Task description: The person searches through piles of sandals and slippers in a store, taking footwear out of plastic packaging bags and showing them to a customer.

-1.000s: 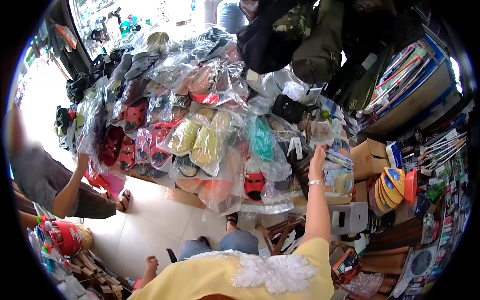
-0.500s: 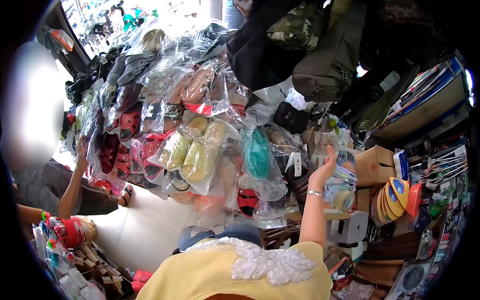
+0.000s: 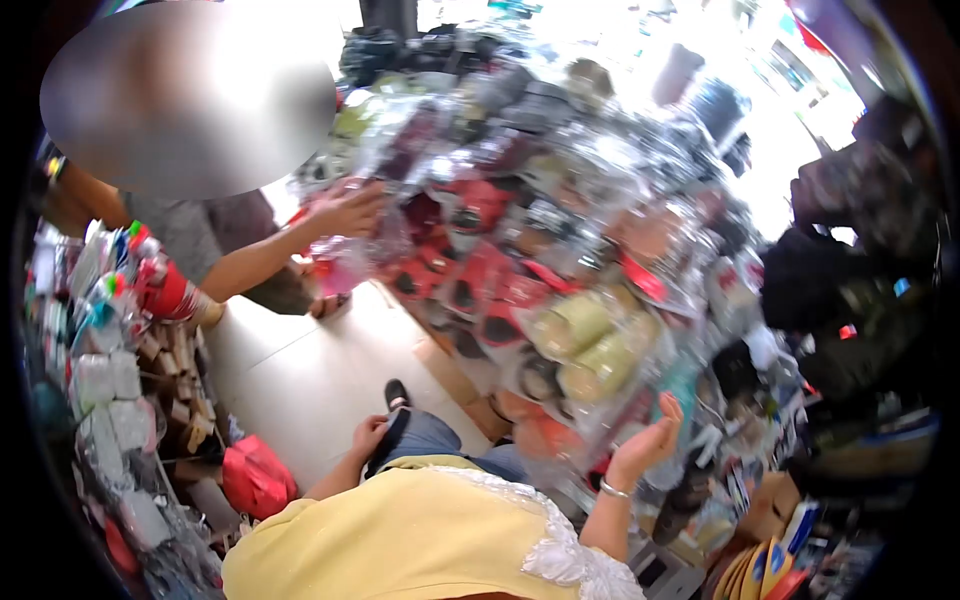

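Observation:
My right hand (image 3: pixel 647 447), with a bracelet at the wrist, is raised at the front edge of the pile of bagged footwear (image 3: pixel 560 230). Its fingers are together and slightly curled, and motion blur hides whether it holds anything. Beside it are a teal shoe (image 3: pixel 680 395) in clear plastic and a yellow-green pair (image 3: pixel 590 345). My left hand (image 3: pixel 370 435) hangs low beside my left thigh, above the tiled floor (image 3: pixel 290 390), its fingers partly curled and too small to read.
Another person's hand (image 3: pixel 350 210) reaches to the pile's left side. A red bag (image 3: pixel 257 477) lies at lower left near shelved packets (image 3: pixel 110 390). Dark hanging bags (image 3: pixel 830 280) are on the right. A cardboard box (image 3: pixel 770 505) and yellow fans (image 3: pixel 750 572) stand at lower right.
The view has swung left, so the pile appears farther right. My right hand has drawn back from the box side toward my body. The other person's arm now reaches onto the bagged footwear.

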The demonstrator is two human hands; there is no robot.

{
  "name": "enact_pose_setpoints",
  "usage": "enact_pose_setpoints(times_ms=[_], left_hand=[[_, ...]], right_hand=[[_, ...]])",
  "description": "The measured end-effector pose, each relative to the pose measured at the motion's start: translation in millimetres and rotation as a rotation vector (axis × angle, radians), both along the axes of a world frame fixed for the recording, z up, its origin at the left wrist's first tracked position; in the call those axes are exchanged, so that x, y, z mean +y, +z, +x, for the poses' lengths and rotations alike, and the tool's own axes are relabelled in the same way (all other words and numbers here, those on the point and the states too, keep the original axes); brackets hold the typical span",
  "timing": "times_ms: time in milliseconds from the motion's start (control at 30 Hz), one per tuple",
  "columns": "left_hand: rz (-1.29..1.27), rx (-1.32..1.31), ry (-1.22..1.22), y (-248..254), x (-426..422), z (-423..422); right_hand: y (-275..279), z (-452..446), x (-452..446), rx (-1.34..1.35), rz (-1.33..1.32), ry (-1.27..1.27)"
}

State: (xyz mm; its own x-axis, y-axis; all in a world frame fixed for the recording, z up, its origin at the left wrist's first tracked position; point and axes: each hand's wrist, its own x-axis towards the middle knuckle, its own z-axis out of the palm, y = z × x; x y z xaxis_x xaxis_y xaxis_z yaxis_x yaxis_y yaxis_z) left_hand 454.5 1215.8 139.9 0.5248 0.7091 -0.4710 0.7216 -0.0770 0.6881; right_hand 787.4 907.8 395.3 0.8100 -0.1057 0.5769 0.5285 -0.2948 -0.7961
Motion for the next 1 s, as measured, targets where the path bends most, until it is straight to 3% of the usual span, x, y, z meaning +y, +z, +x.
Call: enact_pose_setpoints(times_ms=[67,133,200,333,433,500,600,767,867,1000], left_hand=[[-0.17,-0.199,0.038,-31,37,-29],[-0.184,-0.143,0.094,-26,77,-51],[-0.145,-0.097,0.124,-32,126,-82],[0.024,-0.003,0.12,15,221,-113],[0.06,-0.054,0.196,15,268,-130],[0.041,-0.156,0.351,9,282,-138],[-0.055,-0.158,0.366,13,271,-136],[-0.214,-0.087,0.229,-20,244,-128],[-0.334,-0.097,0.062,12,247,-105],[-0.151,0.061,-0.158,60,262,-97]], right_hand=[[0,-7,54,0.038,0.026,0.015],[7,-20,111,0.07,0.028,-0.007],[13,-33,174,0.215,0.051,0.039],[24,-57,278,0.136,-0.032,0.281],[29,-66,325,0.156,-0.077,0.366],[21,-69,343,0.185,-0.06,0.365],[12,-66,357,0.285,0.001,0.316],[-3,-54,366,0.32,0.026,0.3],[-17,-47,355,0.328,0.01,0.272],[-29,-27,334,0.34,-0.009,0.264]])
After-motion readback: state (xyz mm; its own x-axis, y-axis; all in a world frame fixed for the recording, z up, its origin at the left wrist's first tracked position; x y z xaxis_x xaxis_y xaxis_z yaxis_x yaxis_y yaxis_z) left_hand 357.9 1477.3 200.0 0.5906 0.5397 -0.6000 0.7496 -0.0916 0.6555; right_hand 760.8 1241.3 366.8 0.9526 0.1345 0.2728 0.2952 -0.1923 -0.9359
